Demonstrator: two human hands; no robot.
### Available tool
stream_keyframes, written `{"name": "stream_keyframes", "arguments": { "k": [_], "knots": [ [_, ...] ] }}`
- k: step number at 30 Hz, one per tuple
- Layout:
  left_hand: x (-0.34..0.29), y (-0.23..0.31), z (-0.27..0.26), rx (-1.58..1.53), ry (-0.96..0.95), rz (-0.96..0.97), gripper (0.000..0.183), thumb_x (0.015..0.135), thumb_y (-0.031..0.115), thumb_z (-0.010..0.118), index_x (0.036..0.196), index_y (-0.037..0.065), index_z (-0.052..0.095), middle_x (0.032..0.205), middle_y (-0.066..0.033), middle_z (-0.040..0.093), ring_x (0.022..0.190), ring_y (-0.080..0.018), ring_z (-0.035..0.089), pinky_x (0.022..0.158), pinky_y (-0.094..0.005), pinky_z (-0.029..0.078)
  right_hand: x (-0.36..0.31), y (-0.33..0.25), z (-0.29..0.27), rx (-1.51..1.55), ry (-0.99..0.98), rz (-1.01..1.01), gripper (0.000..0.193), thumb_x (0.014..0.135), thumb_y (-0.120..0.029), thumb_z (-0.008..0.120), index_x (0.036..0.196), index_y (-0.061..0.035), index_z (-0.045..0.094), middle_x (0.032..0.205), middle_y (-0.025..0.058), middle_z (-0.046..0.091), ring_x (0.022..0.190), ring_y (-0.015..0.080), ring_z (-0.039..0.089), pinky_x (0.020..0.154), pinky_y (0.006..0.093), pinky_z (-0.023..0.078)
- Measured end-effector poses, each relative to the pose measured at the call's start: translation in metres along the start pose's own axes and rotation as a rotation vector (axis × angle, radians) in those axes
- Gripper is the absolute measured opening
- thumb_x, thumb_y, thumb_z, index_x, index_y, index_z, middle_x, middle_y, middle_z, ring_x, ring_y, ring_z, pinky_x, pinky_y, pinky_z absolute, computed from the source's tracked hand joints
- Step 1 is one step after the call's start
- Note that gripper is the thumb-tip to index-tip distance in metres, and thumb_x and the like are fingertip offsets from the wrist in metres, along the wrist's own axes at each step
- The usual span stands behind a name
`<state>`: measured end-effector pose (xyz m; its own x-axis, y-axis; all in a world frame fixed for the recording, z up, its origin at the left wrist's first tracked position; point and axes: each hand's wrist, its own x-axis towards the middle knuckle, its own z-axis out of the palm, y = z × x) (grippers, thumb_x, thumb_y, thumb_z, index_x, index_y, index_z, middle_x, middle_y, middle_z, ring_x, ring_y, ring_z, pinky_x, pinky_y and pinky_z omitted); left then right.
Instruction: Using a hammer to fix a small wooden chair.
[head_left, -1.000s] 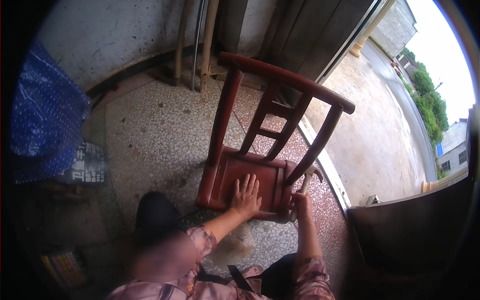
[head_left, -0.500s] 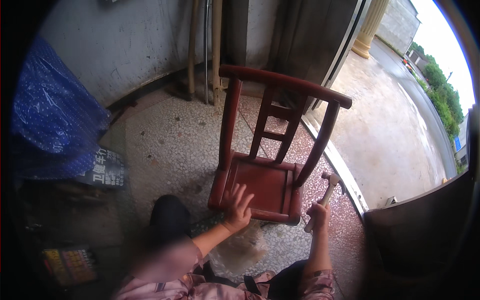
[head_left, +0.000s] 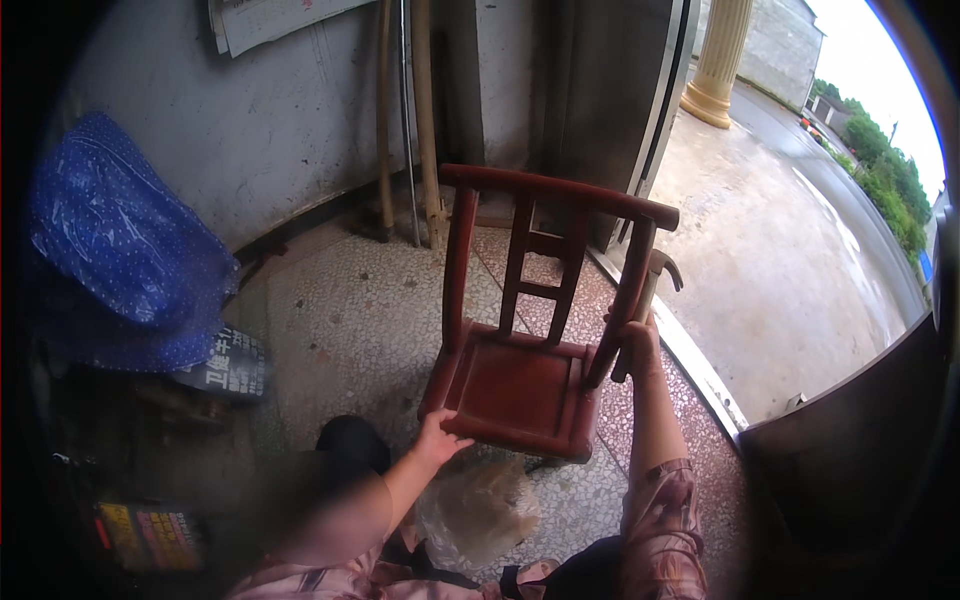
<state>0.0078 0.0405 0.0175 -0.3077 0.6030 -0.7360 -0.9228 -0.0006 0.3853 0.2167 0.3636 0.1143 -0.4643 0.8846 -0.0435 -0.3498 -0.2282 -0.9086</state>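
Chair (head_left: 525, 385) likely steadier: my left grip (head_left: 436, 441) now clamps its front edge; my right grip (head_left: 640, 341), clamping the hammer (head_left: 657, 266), reaches its backrest (head_left: 560, 190).

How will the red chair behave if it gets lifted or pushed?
Probably stiff: the red chair has a thick, wood-like top rail. It may tip if pushed high, since its tall back rises from one edge of the seat. The seat's smooth, faintly shiny surface could feel somewhat slippery.

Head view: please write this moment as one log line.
chair: red, upright | left hand: at chair's front edge | right hand: holds hammer beside chair's back
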Motion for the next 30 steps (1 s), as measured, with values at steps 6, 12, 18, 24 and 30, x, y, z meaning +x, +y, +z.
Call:
{"name": "stream_keyframes", "arguments": {
  "k": [6,12,18,24,30],
  "knots": [
    [0.085,0.045,0.063,0.199,-0.251,0.264,0.044,0.077,0.026,0.062,0.116,0.012,0.047,0.122,-0.0038,0.049,0.117,-0.0245,0.043,0.1,-0.0508,0.03,-0.017,-0.01,-0.049,0.094,0.297,-0.162,0.044,0.055,0.003,0.053,0.099,0.0041,0.054,0.084,0.0138,0.062,0.073,0.0265,0.062,0.064,0.0342,0.054],
    [0.068,-0.01,0.188,1.378,-0.471,0.714,0.079,0.079,0.017,0.06,0.145,-0.002,0.02,0.147,-0.027,0.027,0.137,-0.0342,0.031,0.111,-0.0368,0.026,-0.043,0.007,-0.036,0.064,0.654,-0.409,0.048,0.053,0.007,0.055,0.1,-0.0009,0.049,0.085,0.0097,0.057,0.072,0.0244,0.059,0.06,0.0321,0.052],
    [0.068,-0.106,0.194,1.396,-0.657,1.377,0.065,0.075,0.015,0.065,0.132,-0.002,0.039,0.116,-0.0249,0.059,0.112,-0.0358,0.057,0.096,-0.0411,0.044,-0.108,0.03,0.04,0.145,0.534,-0.238,0.048,0.058,0.009,0.053,0.104,-0.0027,0.045,0.091,0.0096,0.055,0.079,0.0227,0.059,0.069,0.0332,0.052],
    [0.037,-0.062,0.148,1.486,-0.593,1.275,0.035,0.065,0.008,0.072,0.094,0.005,0.052,0.077,-0.0071,0.063,0.077,-0.0187,0.065,0.069,-0.0319,0.051,-0.174,0.044,0.026,0.251,0.46,-0.096,0.053,0.057,0.008,0.052,0.109,-0.005,0.044,0.099,0.0107,0.053,0.094,0.0283,0.062,0.08,0.0412,0.057],
    [0.025,0.019,0.088,1.334,-0.612,0.967,0.031,0.065,0.006,0.072,0.091,0.005,0.055,0.082,-0.0085,0.062,0.079,-0.0233,0.064,0.074,-0.0345,0.051,-0.173,0.044,-0.039,0.181,0.606,0.108,0.045,0.066,0.01,0.067,0.099,-0.0006,0.039,0.093,0.0153,0.058,0.07,0.0228,0.063,0.063,0.0323,0.057]
  ]
}}
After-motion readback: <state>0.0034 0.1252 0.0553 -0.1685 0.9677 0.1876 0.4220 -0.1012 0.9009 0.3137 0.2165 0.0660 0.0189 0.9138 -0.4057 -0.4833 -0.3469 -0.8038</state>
